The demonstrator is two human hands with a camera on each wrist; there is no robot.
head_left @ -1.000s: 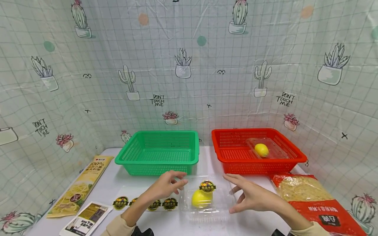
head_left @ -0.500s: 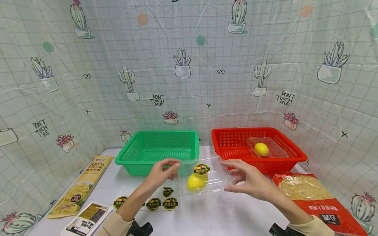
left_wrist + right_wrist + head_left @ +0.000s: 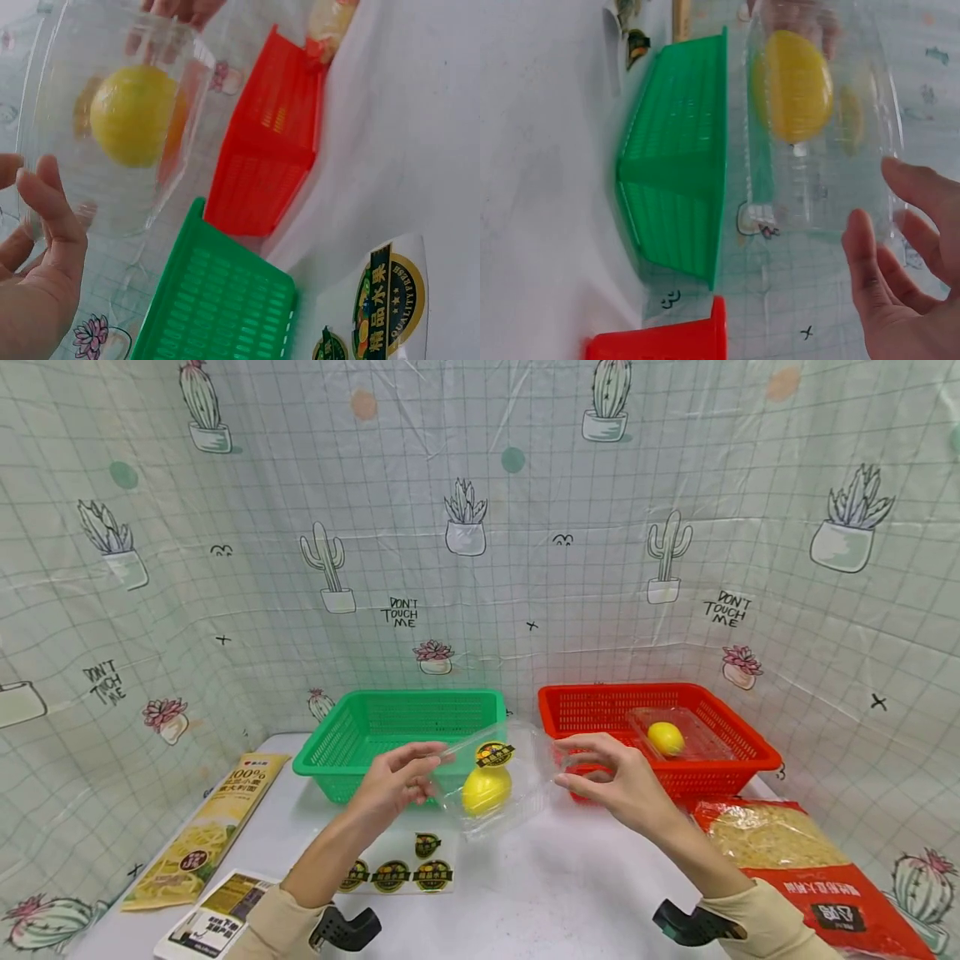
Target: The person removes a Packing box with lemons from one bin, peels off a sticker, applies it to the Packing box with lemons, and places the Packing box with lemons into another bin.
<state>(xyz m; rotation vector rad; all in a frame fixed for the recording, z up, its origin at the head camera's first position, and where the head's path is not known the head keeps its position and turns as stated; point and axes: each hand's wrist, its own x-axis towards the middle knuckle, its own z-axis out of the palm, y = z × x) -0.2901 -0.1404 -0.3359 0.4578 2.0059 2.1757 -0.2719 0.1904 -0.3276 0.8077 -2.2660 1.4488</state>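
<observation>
Both hands hold a clear plastic clamshell box [image 3: 528,777] in the air, one at each end, tilted with its left end lower. Inside lies a yellow lemon [image 3: 486,790]; a black and gold fruit sticker [image 3: 494,754] is on the lid. The left hand [image 3: 395,781] grips the left end, in front of the green basket [image 3: 405,770]. At the right end, the right hand [image 3: 611,777] pinches the box between thumb and fingers, before the red basket [image 3: 667,787]. The left wrist view shows the left fingers [image 3: 56,217] curled at the box's edge.
In the red basket lies another clear box [image 3: 705,745] with a lemon [image 3: 665,739]. A sticker sheet [image 3: 405,850] lies front left, near a yellow noodle packet [image 3: 206,835] and a white printed card [image 3: 217,917]. A red pasta bag [image 3: 813,877] lies at right.
Both hands have lifted the box with the lemon off the table, up and slightly left toward the baskets. The box has tipped, and the lemon has shifted left.
</observation>
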